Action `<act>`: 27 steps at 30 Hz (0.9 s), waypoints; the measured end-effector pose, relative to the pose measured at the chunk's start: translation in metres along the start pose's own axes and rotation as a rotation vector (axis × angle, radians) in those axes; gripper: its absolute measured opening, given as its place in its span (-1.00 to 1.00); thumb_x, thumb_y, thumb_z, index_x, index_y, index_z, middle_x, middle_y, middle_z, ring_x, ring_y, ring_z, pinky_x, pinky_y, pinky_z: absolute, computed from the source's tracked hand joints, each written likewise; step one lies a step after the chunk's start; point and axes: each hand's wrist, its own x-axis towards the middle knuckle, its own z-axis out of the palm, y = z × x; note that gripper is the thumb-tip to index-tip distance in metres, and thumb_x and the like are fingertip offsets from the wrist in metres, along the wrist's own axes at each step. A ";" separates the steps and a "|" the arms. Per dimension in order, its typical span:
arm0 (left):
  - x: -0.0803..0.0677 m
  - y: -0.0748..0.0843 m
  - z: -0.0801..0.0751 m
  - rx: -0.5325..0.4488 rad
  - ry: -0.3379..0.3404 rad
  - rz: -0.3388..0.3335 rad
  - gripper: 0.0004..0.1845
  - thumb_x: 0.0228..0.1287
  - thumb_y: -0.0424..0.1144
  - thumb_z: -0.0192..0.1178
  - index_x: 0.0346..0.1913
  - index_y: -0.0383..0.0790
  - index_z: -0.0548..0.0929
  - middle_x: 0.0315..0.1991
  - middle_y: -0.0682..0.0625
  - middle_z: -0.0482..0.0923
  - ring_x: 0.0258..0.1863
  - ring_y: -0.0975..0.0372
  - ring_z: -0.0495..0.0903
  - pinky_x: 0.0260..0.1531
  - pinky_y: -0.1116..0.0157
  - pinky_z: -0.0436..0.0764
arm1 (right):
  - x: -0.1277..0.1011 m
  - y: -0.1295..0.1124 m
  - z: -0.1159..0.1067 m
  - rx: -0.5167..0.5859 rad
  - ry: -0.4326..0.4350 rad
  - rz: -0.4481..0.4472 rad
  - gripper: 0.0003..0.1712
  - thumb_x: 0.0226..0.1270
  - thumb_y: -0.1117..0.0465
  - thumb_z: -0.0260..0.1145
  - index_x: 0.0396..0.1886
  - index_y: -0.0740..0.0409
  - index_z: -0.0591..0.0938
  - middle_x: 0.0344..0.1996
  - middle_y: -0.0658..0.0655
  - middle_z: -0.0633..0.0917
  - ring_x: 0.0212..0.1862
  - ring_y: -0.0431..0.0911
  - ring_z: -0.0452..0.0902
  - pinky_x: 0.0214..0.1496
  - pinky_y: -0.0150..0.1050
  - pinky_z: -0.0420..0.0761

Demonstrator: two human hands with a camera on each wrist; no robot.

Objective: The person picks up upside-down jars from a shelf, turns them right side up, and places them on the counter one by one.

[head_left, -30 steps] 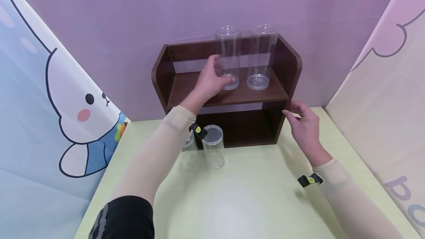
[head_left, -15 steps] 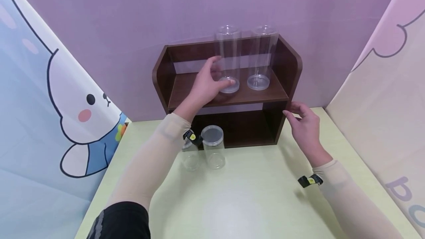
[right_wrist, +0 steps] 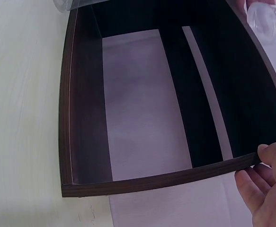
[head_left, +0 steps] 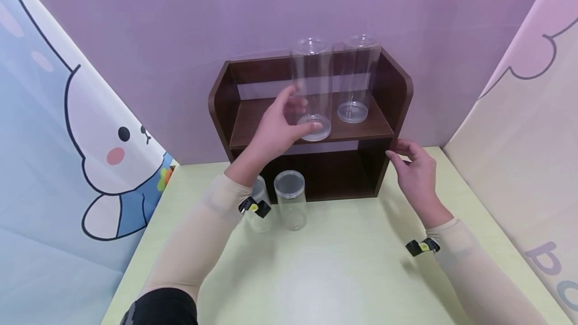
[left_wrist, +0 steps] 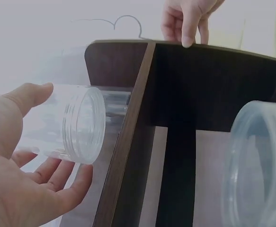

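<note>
A dark wooden shelf [head_left: 381,94] stands at the back of the table. Two tall clear jars are on its upper board. My left hand [head_left: 295,112] grips the left tall jar [head_left: 311,79] near its base, thumb on one side and fingers on the other. That jar's base is at the board's front edge. In the left wrist view the same jar [left_wrist: 78,125] lies between thumb and fingers [left_wrist: 57,177]. My right hand [head_left: 394,150] holds the front edge of the shelf's right side panel [right_wrist: 175,177], with its fingertips [right_wrist: 265,156] curled on it.
The second tall jar [head_left: 356,79] stands further right on the upper board. Two short lidded clear jars [head_left: 291,199] stand on the pale green table [head_left: 343,265] in front of the lower opening, one partly behind my left forearm. Printed cloth walls close in on three sides.
My left hand has drawn the left tall jar forward along the upper board to its front edge. My forearm has dropped lower. The right hand has stayed on the side panel.
</note>
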 end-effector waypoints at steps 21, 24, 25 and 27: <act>-0.058 -0.006 0.005 -0.062 -0.118 0.082 -0.03 0.24 -0.19 0.69 0.64 0.19 0.39 0.30 0.08 0.64 0.29 0.25 0.64 0.29 0.09 0.69 | 0.000 0.000 0.001 0.010 0.010 -0.004 -0.74 0.48 0.39 0.52 0.11 0.31 0.77 -0.07 0.31 0.86 -0.07 -0.50 0.69 0.00 -0.60 0.65; -0.064 -0.006 0.008 -0.079 -0.143 0.092 -0.04 0.24 -0.22 0.68 0.64 0.19 0.39 0.33 0.04 0.64 0.29 0.17 0.65 0.30 0.06 0.69 | 0.000 -0.001 0.001 0.007 0.012 -0.002 -0.73 0.48 0.38 0.53 0.11 0.31 0.77 -0.06 0.32 0.86 -0.07 -0.50 0.68 -0.01 -0.61 0.65; -0.066 -0.007 0.009 -0.083 -0.151 0.093 -0.03 0.24 -0.22 0.68 0.64 0.19 0.39 0.33 0.04 0.64 0.29 0.14 0.65 0.30 0.05 0.69 | 0.000 -0.001 0.001 0.009 0.011 -0.002 -0.73 0.48 0.38 0.53 0.11 0.30 0.77 -0.06 0.32 0.86 -0.07 -0.50 0.68 -0.01 -0.61 0.65; -0.070 -0.008 0.011 -0.081 -0.162 0.091 -0.02 0.24 -0.22 0.68 0.65 0.19 0.39 0.32 0.08 0.64 0.29 0.15 0.65 0.30 0.04 0.69 | 0.000 -0.001 0.001 0.010 0.011 -0.001 -0.73 0.48 0.38 0.53 0.11 0.30 0.77 -0.07 0.31 0.86 -0.07 -0.50 0.69 -0.01 -0.61 0.65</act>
